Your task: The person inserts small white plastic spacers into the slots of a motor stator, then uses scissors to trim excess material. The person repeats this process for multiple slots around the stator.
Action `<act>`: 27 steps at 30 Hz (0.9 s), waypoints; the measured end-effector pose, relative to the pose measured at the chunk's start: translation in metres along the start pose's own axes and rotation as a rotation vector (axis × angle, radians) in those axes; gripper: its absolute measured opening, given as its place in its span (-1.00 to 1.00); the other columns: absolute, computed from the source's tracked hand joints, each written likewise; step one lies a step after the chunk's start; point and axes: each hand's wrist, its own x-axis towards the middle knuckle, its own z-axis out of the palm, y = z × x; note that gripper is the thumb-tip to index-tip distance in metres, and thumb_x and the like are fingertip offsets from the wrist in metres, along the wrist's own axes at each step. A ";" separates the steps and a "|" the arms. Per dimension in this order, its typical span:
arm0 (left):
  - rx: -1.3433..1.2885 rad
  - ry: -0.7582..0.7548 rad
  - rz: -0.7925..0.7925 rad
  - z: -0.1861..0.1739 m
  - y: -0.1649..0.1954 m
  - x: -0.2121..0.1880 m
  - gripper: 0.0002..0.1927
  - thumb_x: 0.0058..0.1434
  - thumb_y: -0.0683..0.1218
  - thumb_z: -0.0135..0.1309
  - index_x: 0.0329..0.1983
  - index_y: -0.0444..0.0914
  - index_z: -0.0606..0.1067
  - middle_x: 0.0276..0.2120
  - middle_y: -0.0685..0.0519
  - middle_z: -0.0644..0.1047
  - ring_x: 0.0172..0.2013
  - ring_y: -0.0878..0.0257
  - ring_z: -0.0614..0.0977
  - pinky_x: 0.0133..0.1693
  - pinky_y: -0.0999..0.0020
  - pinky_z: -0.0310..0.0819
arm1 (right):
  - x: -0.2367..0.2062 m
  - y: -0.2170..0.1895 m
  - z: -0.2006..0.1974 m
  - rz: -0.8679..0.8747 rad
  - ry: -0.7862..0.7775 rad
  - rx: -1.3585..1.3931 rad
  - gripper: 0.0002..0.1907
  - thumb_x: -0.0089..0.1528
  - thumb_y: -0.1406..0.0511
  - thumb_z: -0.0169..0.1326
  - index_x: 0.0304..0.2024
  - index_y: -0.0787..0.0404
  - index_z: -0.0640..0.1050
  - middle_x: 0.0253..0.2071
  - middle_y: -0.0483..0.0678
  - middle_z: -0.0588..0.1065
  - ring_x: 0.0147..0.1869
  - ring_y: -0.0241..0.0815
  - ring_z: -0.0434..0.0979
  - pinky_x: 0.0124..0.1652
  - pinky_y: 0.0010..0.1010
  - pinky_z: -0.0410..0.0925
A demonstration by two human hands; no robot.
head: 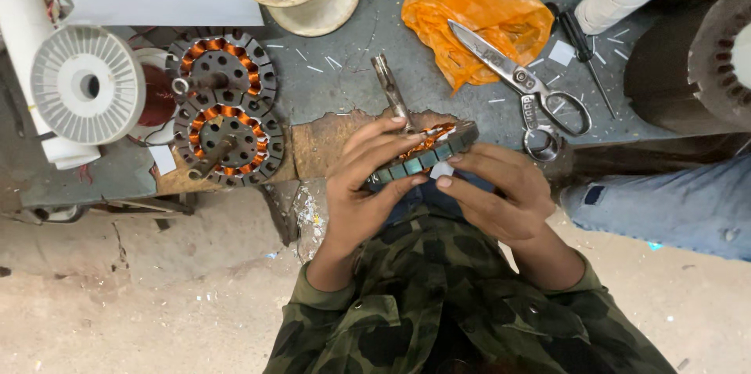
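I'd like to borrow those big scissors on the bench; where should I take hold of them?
Grip the scissors by the two finger loops, coming from the near bench edge. They lie flat, loops toward the person, and the closed blades point away onto the orange bag.

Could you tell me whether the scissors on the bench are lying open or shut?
Shut: the scissors lie flat with blades together in one point, resting on the orange plastic bag.

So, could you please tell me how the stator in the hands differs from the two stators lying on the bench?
The held stator is gripped between the left hand and right hand, tilted edge-on; the two bench stators lie flat, face up, untouched. Its shaft points away; theirs point upward. All show copper windings in dark toothed cores.
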 end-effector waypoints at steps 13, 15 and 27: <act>0.040 -0.005 0.026 0.004 -0.001 0.009 -0.54 0.03 -0.19 0.41 0.03 -0.26 0.62 -0.02 0.02 0.65 0.21 0.03 0.57 0.29 0.13 0.41 | 0.020 0.005 -0.013 0.048 -0.030 0.116 -0.62 0.01 0.54 0.24 -0.10 0.23 0.66 -0.16 0.02 0.56 -0.10 0.01 0.63 -0.13 -0.28 0.51; 0.029 -0.018 0.019 0.003 0.000 0.011 -0.56 0.04 -0.19 0.40 0.03 -0.26 0.62 -0.02 0.01 0.65 0.21 0.03 0.56 0.29 0.12 0.41 | 0.022 0.004 -0.018 0.011 -0.105 0.068 -0.60 0.01 0.52 0.23 -0.08 0.22 0.66 -0.14 0.00 0.55 -0.06 0.02 0.62 -0.11 -0.26 0.52; -0.148 -0.101 -0.050 -0.003 -0.001 0.013 -0.60 0.14 -0.26 0.35 0.07 -0.29 0.60 0.05 -0.03 0.65 0.28 0.00 0.56 0.36 0.10 0.38 | 0.029 0.002 -0.026 -0.063 -0.247 -0.009 -0.66 0.09 0.42 0.36 -0.07 0.20 0.68 -0.09 -0.02 0.55 -0.03 -0.02 0.60 -0.09 -0.27 0.53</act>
